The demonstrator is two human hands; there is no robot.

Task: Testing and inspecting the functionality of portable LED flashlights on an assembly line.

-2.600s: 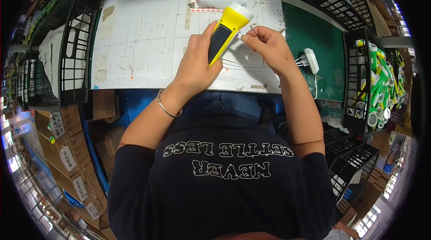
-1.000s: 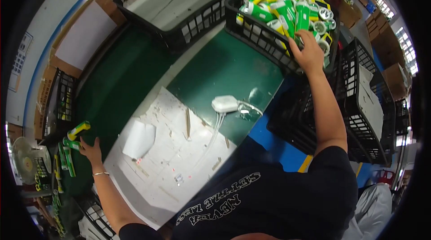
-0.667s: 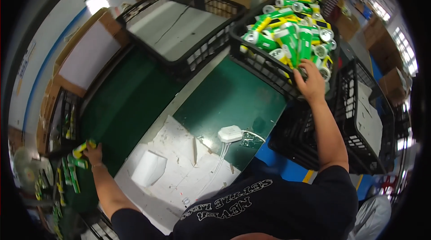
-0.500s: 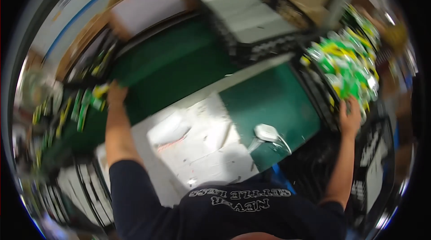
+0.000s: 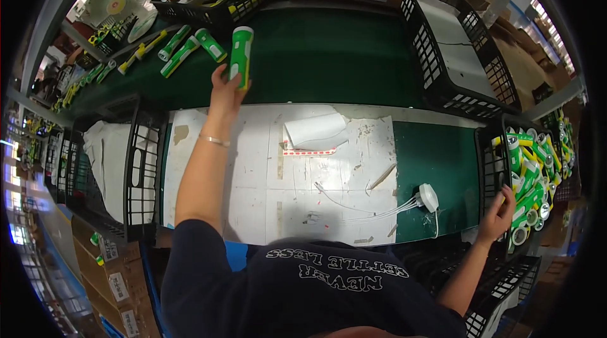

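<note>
my left hand (image 5: 226, 88) pinches the green-and-white flashlight (image 5: 240, 54) upright by its base over the green tabletop (image 5: 329, 60), so it could tip, while my right hand (image 5: 496, 215), fingers spread, gropes unseen in the crate (image 5: 487, 155).

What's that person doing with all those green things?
A person at a work table stretches both arms out. The left hand holds a green and white plastic torch upright over the dark green belt, near other torches lying there. The right hand reaches into a black wire crate full of green torches. A white paper roll lies on the white mat.
</note>
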